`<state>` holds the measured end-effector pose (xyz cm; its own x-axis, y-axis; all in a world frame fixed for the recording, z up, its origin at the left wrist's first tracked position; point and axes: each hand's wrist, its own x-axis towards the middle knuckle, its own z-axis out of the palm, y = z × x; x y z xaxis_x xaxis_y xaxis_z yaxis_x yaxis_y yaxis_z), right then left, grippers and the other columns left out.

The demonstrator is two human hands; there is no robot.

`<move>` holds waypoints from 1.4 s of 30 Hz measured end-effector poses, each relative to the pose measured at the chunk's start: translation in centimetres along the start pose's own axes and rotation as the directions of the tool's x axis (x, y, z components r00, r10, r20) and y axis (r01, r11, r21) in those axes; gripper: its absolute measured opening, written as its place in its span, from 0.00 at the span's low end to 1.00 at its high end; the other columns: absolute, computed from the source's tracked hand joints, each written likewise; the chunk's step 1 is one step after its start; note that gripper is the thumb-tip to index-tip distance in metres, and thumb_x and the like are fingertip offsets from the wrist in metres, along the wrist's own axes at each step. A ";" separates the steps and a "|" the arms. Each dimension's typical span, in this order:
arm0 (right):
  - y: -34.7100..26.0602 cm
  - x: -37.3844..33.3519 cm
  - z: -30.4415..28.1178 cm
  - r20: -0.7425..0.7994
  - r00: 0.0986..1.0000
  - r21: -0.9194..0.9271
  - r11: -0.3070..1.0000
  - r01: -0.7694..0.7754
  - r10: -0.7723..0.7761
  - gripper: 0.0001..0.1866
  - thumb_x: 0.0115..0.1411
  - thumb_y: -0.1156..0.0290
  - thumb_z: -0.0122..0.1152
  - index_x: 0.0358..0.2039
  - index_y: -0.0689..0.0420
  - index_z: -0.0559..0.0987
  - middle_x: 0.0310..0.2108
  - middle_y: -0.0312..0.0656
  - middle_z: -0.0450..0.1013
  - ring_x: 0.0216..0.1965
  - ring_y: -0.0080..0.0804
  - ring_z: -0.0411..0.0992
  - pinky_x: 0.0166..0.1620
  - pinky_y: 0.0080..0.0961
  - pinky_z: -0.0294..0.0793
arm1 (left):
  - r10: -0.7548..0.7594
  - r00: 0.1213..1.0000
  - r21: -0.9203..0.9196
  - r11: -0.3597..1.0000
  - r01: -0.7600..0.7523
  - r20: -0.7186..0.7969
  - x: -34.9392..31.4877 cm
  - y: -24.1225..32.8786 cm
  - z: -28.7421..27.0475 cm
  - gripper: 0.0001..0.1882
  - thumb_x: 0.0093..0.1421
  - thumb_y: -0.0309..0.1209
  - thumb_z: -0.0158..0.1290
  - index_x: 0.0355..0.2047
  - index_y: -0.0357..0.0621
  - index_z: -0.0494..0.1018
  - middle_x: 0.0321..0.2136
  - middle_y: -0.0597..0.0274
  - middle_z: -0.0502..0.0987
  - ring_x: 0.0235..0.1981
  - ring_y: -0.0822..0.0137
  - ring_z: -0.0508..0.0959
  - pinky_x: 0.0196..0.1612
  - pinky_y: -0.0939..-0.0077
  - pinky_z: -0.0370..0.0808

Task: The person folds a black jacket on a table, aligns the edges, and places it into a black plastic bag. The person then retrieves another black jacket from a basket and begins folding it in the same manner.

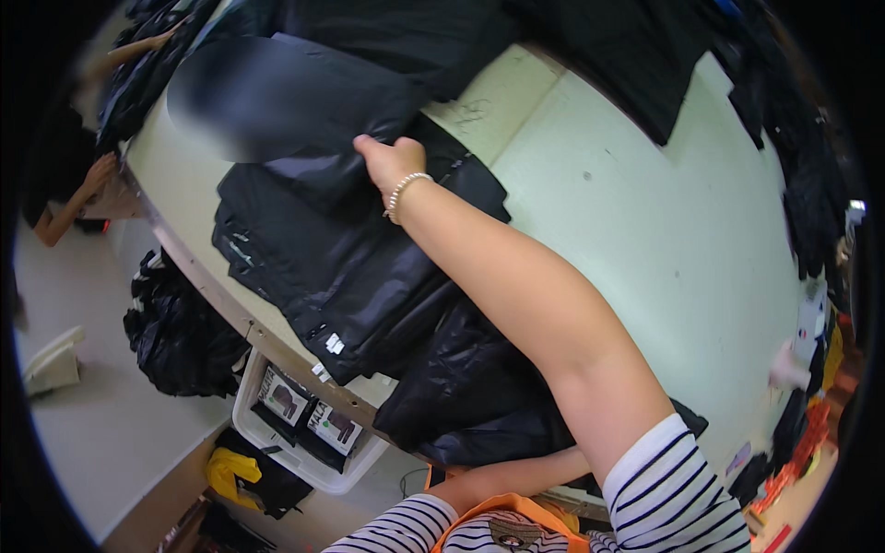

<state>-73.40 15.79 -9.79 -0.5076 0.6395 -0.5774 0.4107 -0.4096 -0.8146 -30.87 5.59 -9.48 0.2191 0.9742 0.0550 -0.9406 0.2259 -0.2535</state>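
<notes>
My right hand (pixel 394 166), with a beaded bracelet at the wrist, is closed on the edge of a smooth black garment (pixel 341 92). Part of that garment, toward the upper left, is blurred out. Beneath the hand lies a stack of folded black garments (pixel 323 249), with small white tags at its near edge. Another crumpled black garment (pixel 489 378) hangs over the table edge close to me. My left forearm (pixel 507 475) passes rightward under my right arm, which hides the left hand.
The pale table (pixel 627 212) has more black cloth (pixel 608 55) along its far side. Below its left edge are a black bundle (pixel 189 323) and a white bin (pixel 346 479) holding black packages. A co-worker's hand (pixel 99 173) shows at far left. Colourful cloth (pixel 811 433) lies at right.
</notes>
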 end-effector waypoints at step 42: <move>23.9 -45.8 -53.2 0.039 0.700 -0.941 0.210 0.267 -0.713 0.34 0.53 0.55 0.61 0.61 0.45 0.63 0.65 0.46 0.51 0.65 0.53 0.47 0.64 0.49 0.46 | 0.537 0.698 0.285 -0.843 0.456 0.474 -8.2 8.4 0.7 0.25 0.54 0.38 0.58 0.48 0.39 0.68 0.53 0.48 0.67 0.55 0.51 0.65 0.59 0.58 0.58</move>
<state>0.03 11.32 0.12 -0.6778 0.7142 0.1749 0.6633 0.6965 -0.2735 -40.74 -0.48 -11.35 -0.4753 0.8028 0.3600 0.8192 0.2546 0.5138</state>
